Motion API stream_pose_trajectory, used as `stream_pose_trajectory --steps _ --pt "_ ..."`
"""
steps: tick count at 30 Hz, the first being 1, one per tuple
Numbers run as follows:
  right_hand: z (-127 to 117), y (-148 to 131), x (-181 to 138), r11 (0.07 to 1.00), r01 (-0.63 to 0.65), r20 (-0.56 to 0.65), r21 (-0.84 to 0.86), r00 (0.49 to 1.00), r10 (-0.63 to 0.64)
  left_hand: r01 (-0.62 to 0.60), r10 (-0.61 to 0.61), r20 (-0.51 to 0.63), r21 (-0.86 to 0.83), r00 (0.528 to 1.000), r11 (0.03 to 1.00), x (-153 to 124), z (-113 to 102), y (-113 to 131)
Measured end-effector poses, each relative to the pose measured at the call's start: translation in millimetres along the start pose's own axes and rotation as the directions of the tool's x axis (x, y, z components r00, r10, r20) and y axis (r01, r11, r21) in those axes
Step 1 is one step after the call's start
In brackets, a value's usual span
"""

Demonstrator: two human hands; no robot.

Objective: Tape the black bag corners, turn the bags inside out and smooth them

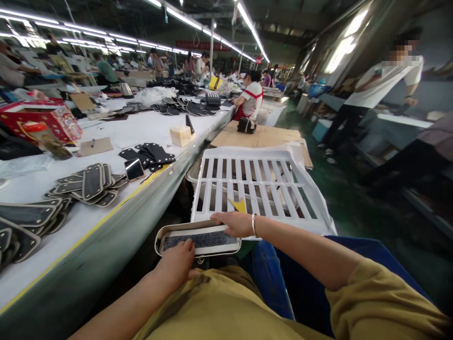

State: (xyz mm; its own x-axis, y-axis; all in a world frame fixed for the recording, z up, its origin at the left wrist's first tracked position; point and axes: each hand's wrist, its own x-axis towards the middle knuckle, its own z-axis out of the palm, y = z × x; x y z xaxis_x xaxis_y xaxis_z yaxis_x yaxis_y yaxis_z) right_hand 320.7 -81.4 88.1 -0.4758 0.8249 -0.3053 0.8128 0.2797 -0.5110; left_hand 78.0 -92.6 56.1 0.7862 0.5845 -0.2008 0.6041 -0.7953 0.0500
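A flat, long, rounded piece (198,240) with a pale border and a dark grey glittery middle lies across my lap. My left hand (176,262) grips its near edge, fingers curled over the dark strip. My right hand (234,223) rests on its far edge, fingers pressed along the pale rim. A silver bracelet (254,224) is on my right wrist. Just beyond my hands lies a white slatted plastic crate (260,186), turned bottom up.
A long white worktable (116,137) runs along my left, with stacks of similar dark pieces (88,184), black cut parts (150,155), a phone (134,168) and a red box (42,120). Cardboard (258,137) lies past the crate. A person in a red apron (250,99) sits ahead; another walks at right.
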Motion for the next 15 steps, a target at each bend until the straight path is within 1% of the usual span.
stream_pose_trajectory --steps 2,3,4,6,7,8,9,10,12,13,15 --pt "3.4 -3.9 2.0 0.999 0.009 -0.028 -0.036 1.0 -0.01 -0.028 0.029 -0.048 0.026 0.998 0.999 5.9 1.7 8.0" --pt "4.8 -5.8 2.9 0.999 0.012 -0.042 -0.034 0.999 -0.013 -0.079 0.082 -0.086 0.032 0.993 0.996 10.1 2.9 13.2" --pt "5.8 -7.5 3.6 1.0 0.012 -0.05 -0.026 0.999 -0.014 -0.156 0.159 -0.133 0.034 0.978 0.987 15.2 4.5 18.9" --pt "7.1 -9.6 4.9 1.0 0.004 -0.063 -0.007 0.998 -0.004 -0.326 0.324 -0.226 0.027 0.919 0.945 26.8 8.0 29.7" --pt "7.9 -9.8 5.8 1.0 -0.013 -0.071 0.019 0.997 0.014 -0.386 0.376 -0.264 0.016 0.888 0.922 32.6 9.9 34.0" --pt "8.9 -9.6 7.0 0.995 -0.05 -0.085 0.092 0.995 0.058 -0.418 0.398 -0.293 -0.005 0.869 0.909 37.9 11.8 37.0" --pt "10.1 -8.9 8.6 0.975 -0.1 -0.099 0.201 0.988 0.122 -0.431 0.4 -0.311 -0.034 0.862 0.902 42.5 13.6 38.5" --pt "11.6 -8.0 10.3 0.933 -0.154 -0.108 0.326 0.974 0.198 -0.434 0.394 -0.317 -0.064 0.863 0.899 46.2 15.5 38.7" --pt "14.7 -5.8 12.3 0.802 -0.243 -0.103 0.546 0.93 0.352 -0.44 0.392 -0.308 -0.105 0.867 0.892 50.2 19.5 36.0" --pt "16.0 -4.9 11.8 0.743 -0.273 -0.095 0.611 0.906 0.412 -0.447 0.396 -0.306 -0.116 0.866 0.887 50.8 21.5 34.1" --pt "17.2 -4.0 6.8 0.68 -0.31 -0.091 0.664 0.87 0.485 -0.452 0.396 -0.311 -0.133 0.864 0.882 50.0 24.6 30.9"
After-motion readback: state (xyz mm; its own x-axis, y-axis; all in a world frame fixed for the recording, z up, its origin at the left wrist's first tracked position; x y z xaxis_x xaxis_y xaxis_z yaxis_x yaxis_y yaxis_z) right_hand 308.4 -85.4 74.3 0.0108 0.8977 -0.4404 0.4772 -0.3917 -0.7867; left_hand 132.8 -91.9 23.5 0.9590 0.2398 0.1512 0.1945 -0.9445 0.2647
